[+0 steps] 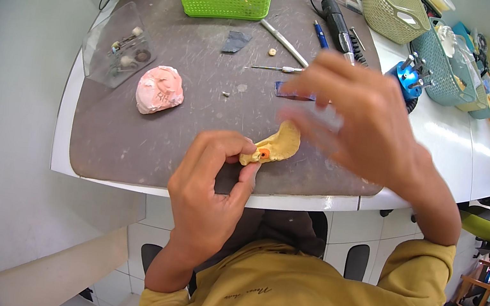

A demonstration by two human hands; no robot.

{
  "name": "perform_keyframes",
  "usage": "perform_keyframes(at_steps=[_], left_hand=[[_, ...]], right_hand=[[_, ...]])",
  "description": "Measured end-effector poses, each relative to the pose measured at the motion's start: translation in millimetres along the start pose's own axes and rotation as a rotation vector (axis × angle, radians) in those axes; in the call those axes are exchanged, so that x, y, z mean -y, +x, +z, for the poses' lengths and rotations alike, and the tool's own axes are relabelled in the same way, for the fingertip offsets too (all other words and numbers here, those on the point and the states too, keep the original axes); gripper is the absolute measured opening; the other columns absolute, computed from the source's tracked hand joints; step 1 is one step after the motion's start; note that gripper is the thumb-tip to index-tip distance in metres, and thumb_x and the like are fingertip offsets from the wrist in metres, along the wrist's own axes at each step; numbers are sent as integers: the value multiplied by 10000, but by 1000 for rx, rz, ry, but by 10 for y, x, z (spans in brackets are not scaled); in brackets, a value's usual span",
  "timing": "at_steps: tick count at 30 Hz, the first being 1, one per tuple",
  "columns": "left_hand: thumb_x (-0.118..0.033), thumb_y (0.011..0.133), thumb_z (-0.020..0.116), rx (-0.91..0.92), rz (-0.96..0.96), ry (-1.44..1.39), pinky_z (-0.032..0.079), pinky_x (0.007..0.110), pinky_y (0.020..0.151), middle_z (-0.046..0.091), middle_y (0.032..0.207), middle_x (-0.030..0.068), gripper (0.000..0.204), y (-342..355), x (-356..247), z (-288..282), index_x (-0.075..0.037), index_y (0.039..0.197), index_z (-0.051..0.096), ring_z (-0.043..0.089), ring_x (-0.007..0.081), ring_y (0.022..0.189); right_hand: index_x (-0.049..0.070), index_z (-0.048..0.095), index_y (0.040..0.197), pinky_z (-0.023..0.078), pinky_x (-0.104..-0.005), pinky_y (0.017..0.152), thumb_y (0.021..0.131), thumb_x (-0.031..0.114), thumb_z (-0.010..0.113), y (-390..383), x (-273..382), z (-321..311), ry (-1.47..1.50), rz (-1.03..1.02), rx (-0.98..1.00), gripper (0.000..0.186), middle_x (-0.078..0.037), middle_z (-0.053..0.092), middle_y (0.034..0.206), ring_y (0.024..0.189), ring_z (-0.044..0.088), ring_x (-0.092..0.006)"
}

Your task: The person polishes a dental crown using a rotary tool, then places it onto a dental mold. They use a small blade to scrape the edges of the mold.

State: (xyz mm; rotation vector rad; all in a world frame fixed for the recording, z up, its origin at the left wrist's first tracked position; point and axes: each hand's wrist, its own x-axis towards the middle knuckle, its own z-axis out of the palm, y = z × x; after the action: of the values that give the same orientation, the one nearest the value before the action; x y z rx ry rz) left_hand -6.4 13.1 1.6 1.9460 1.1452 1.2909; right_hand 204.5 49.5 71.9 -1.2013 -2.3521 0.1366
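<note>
My left hand pinches a yellow dental model at its near left end, thumb below and fingers above. An orange ring with a dark hole sits in the model beside my fingertips. My right hand is raised just above and right of the model. Its fingers are smeared by motion, so I cannot tell whether they hold anything. Partly behind it lies a dark blue strip. A tiny metal part lies on the mat beyond the model, and a pink plaster cast lies to the left.
On the brown mat are a thin metal tool, a white stick, a blue pen and a tooth-coloured piece. Around them stand a clear tray, a green basket, a rotary handpiece and a blue bur holder.
</note>
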Motion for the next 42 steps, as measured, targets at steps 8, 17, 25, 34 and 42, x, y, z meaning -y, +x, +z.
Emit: perform_keyframes(at_steps=[8, 17, 25, 34, 42], left_hand=[[48, 774, 764, -6, -33, -12, 539, 308, 677, 650, 920, 97, 242, 27, -38, 26, -20, 978, 652, 665, 208, 756], [42, 780, 758, 12, -72, -21, 519, 303, 657, 623, 867, 88, 223, 37, -45, 12, -12, 971, 655, 646, 195, 717], [74, 786, 724, 45, -105, -51, 506, 284, 677, 597, 865, 85, 202, 42, -43, 5, 15, 958, 638, 617, 168, 725], [66, 781, 733, 50, -83, -41, 513, 303, 643, 602, 857, 97, 208, 47, -40, -5, 13, 963, 646, 624, 206, 703], [63, 815, 699, 0, -38, -209, 527, 277, 726, 650, 931, 87, 212, 208, 19, -80, 7, 1010, 640, 649, 166, 796]], right_hand=[[63, 646, 897, 500, -396, 833, 742, 111, 767, -254, 211, 348, 90, -62, -100, 203, -92, 597, 1052, 1012, 577, -295], [46, 639, 829, 514, -388, 756, 738, 101, 755, -234, 158, 496, 239, 6, -167, 157, -96, 620, 961, 938, 595, -298], [48, 664, 797, 518, -404, 717, 717, 118, 765, -201, 93, 540, 266, -10, -201, 147, -91, 633, 884, 850, 608, -298], [67, 654, 800, 525, -390, 711, 667, 112, 770, -220, 95, 620, 151, -51, -256, 182, -87, 612, 881, 845, 605, -283], [88, 709, 1010, 557, -377, 785, 718, 71, 798, -146, 45, 378, 233, -43, -177, 306, -88, 656, 1000, 980, 651, -279]])
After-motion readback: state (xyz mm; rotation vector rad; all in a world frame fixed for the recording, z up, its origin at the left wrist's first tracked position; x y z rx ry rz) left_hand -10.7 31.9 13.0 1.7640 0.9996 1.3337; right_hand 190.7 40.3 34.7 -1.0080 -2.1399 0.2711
